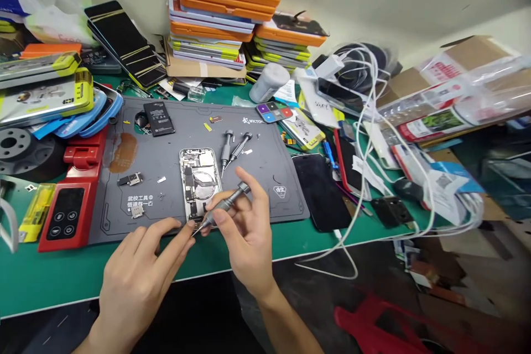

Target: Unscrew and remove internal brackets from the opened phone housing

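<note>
An opened phone [199,180] lies face down on the grey repair mat [257,177], its insides showing. My right hand [244,238] pinches a small grey screwdriver [226,206], tip pointing down-left at the phone's near end. My left hand [141,271] rests at the mat's front edge, fingers together, with the fingertips pressed by the phone's bottom edge and the screwdriver tip. Two more screwdrivers [232,146] lie just beyond the phone. A black battery [158,118] and small loose parts [130,179] sit on the mat's left half.
A black phone screen [321,191] lies right of the mat. A red device [70,199] stands at the left. Stacks of orange and yellow boxes [226,11] fill the back. White cables [373,138] trail over the right side and the table edge.
</note>
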`<control>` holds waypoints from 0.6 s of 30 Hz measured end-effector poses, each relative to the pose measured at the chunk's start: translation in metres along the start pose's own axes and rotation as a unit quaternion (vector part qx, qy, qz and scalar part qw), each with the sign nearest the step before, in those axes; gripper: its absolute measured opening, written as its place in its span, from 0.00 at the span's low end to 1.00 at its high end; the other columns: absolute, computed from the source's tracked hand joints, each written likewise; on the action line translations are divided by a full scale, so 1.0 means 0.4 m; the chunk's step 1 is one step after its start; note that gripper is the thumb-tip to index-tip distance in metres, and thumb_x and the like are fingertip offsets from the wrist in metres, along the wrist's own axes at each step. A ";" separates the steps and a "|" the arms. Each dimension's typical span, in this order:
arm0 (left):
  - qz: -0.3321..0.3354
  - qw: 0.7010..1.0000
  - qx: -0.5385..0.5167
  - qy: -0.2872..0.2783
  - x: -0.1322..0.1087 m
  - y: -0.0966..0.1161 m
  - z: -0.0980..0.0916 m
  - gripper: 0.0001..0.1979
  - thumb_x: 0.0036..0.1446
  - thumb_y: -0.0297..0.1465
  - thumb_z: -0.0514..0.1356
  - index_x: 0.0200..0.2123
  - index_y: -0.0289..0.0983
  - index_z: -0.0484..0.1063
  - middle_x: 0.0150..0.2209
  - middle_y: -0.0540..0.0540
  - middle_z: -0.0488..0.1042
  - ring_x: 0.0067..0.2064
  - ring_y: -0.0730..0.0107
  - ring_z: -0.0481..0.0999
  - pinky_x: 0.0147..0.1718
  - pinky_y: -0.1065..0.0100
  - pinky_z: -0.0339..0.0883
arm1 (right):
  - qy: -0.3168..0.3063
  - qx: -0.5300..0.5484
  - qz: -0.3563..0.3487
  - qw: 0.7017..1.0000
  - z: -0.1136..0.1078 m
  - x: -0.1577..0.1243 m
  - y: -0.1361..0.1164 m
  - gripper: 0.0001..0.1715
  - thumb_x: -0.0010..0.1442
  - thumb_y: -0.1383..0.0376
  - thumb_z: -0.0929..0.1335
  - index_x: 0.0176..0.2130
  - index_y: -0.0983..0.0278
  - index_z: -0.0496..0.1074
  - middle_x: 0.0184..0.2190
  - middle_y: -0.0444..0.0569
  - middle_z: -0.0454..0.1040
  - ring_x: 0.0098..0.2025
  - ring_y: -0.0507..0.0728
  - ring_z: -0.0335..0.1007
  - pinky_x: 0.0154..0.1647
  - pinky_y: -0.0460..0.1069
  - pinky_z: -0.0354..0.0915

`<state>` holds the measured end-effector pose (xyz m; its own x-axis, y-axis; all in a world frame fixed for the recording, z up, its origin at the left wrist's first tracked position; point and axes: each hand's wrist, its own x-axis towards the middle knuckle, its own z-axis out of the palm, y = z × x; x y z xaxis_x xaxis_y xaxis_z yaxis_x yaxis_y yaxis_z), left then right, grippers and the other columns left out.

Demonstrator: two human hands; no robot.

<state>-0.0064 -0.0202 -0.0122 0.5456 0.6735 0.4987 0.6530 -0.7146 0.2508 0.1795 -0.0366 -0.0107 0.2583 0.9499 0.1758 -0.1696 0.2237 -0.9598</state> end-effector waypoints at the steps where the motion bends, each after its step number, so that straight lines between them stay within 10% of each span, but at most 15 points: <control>1: 0.001 1.000 0.001 -0.002 0.001 0.000 0.000 0.16 0.71 0.26 0.66 0.60 0.38 0.78 0.50 0.45 0.80 0.39 0.66 0.71 0.41 0.61 0.66 | 0.001 -0.007 0.000 1.000 0.000 -0.001 -0.001 0.31 0.79 0.66 0.70 0.73 0.46 0.61 0.46 0.45 0.77 0.38 0.53 0.78 0.36 0.46 0.84; 18: 0.002 1.000 -0.003 -0.009 0.001 0.003 -0.005 0.16 0.71 0.24 0.65 0.60 0.37 0.77 0.50 0.45 0.81 0.38 0.67 0.72 0.41 0.61 0.67 | -0.005 -0.021 -0.010 1.000 -0.005 -0.005 0.004 0.32 0.79 0.67 0.68 0.74 0.46 0.58 0.48 0.47 0.77 0.40 0.55 0.80 0.38 0.50 0.86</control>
<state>-0.0066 -0.0212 -0.0103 0.5569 0.6744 0.4849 0.6483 -0.7178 0.2537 0.1805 -0.0385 -0.0128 0.2516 0.9474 0.1979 -0.1248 0.2346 -0.9640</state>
